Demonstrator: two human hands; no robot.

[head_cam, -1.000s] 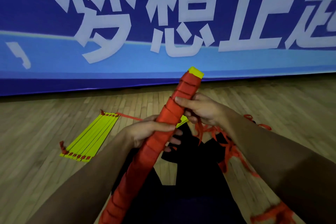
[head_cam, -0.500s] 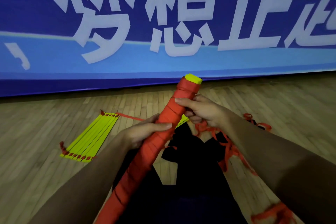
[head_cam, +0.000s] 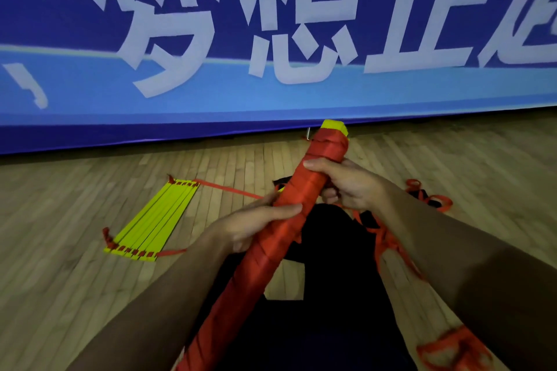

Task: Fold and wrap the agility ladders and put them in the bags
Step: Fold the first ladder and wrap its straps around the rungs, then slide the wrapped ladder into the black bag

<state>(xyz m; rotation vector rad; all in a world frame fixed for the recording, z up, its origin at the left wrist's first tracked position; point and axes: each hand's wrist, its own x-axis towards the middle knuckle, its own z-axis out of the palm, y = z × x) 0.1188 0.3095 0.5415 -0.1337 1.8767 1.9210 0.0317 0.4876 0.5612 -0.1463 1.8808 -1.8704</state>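
The wrapped ladder [head_cam: 289, 220], bound in red strap with yellow rungs showing at its top, slants up in front of me, my left grip [head_cam: 253, 226] closed around its middle and my right grip [head_cam: 343, 184] clasping it higher, another folded ladder [head_cam: 150, 220] lying on the wooden floor [head_cam: 60, 250].

The rolled-up ladder [head_cam: 289, 220] in the middle of the picture is wrapped all over in red-orange strap, with a bright yellow tip at its top end. At the left, the flat ladder [head_cam: 150, 220] has bright yellow bars with little red marks along both ends. Loose red straps [head_cam: 388, 244] lie at the right. The floor [head_cam: 60, 250] is light brown wood strips. The banner [head_cam: 90, 99] at the top is dark blue over light blue, with big white letters.
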